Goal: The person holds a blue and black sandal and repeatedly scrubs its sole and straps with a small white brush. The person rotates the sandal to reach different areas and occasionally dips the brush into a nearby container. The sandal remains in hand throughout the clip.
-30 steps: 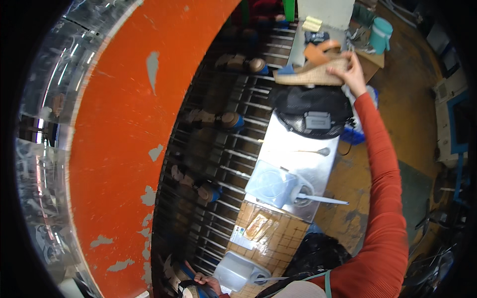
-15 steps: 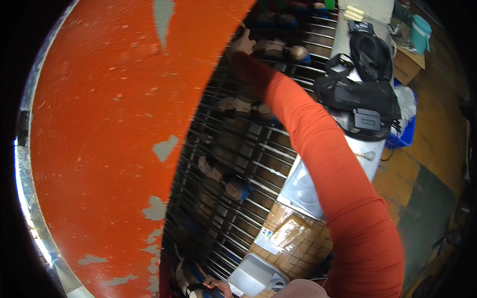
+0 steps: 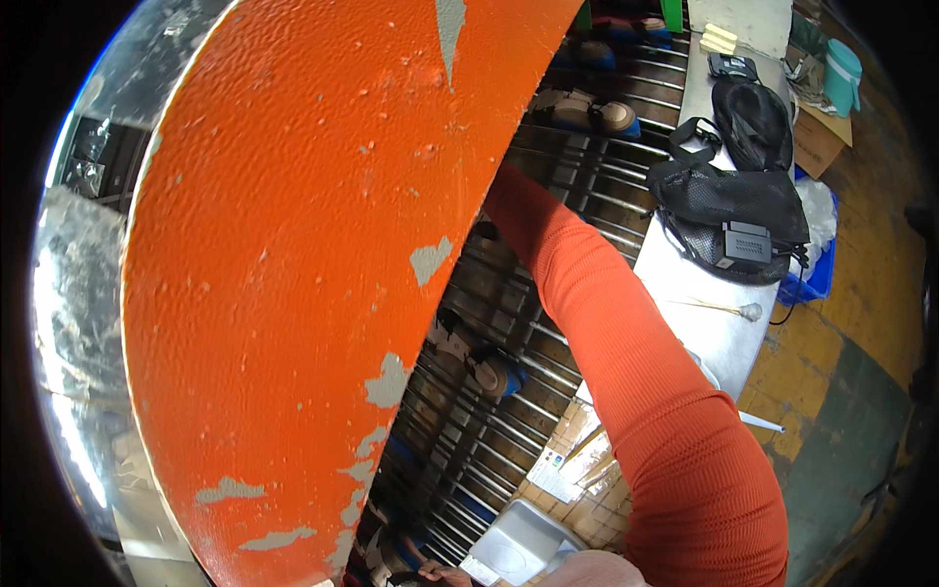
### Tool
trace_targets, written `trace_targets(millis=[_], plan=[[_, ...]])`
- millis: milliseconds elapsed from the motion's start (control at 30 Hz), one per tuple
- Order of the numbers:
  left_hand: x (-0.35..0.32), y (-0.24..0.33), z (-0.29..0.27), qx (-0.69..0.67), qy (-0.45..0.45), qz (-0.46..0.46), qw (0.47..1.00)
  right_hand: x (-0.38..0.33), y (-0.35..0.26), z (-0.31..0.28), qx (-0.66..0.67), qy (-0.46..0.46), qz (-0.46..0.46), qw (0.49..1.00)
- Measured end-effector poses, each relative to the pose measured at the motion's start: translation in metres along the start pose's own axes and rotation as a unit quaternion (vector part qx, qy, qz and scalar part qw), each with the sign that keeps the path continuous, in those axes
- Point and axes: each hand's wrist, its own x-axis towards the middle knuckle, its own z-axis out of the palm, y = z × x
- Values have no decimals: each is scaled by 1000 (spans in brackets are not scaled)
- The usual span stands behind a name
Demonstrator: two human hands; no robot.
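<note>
My right arm, in an orange sleeve [image 3: 626, 362], reaches up and left from the lower right over a conveyor of metal rods [image 3: 587, 196]. The hand itself is hidden behind the edge of a big curved orange cover [image 3: 313, 274] with chipped paint. Shoes ride on the rods: a tan pair with blue soles [image 3: 611, 115] at the far end and another shoe [image 3: 489, 370] just left of my forearm. My left hand does not show.
A metal table [image 3: 704, 284] runs along the conveyor's right side. On it lie a black mesh bag [image 3: 729, 210], a thin stick with a round tip [image 3: 729, 309] and a cardboard box [image 3: 577, 460]. A teal cup [image 3: 843, 73] stands at the far right.
My right hand held a tan sole at the table's far end, then swung left across the conveyor and went under the orange cover. The view turned left.
</note>
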Motion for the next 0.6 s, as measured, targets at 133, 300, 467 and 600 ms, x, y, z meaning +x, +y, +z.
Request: trace_targets(millis=[133, 300, 467, 600], plan=[[-10, 2, -5, -6, -18, -4, 1000, -7, -3, 2, -70, -82, -19, 994], [-38, 9, -10, -23, -70, -9, 997, -60, -30, -30, -227, -205, -96, 947], [-85, 27, -34, -72, -179, -9, 981, -183, -89, -95, -416, -382, -367, 740], [-137, 56, -82, -115, -217, -26, 969, -370, -142, -210, -345, -458, -338, 747]])
